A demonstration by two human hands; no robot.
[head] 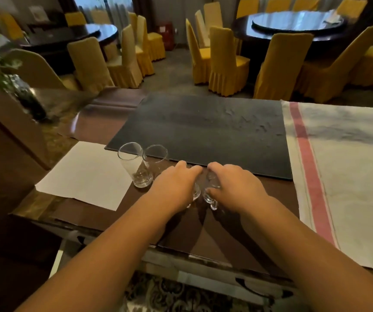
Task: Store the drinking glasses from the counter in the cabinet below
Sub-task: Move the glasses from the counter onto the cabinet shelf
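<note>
Gripping: two glasses at once, one in each hand, on the brown desk near its front edge.
Far-left glass: stands free at the corner of the white paper, mouth up, long axis upright though it looks tilted in this wide view; I am not touching it.
Second glass: just beside the first, rims near touching, mouth up too, at the near edge of the black mat.
Left hand: my fingers are curled over the top of a third glass; only its thick base shows below my palm.
Right hand: fingers curled round a fourth glass, thumb on its near side; the base peeks out toward me, so I judge it leans a little off upright.
Handling: clear, stiff, smooth glass, so likely slippery and breakable; the heavy bases should keep the weight low.
Where to hold: round the wall, mid-height, not by the thin rim.
Risk: the two held glasses sit very close and could knock together.
Striped cloth: lies at the right, apart from the glasses.
Cabinet: below the desk, not seen.
</note>
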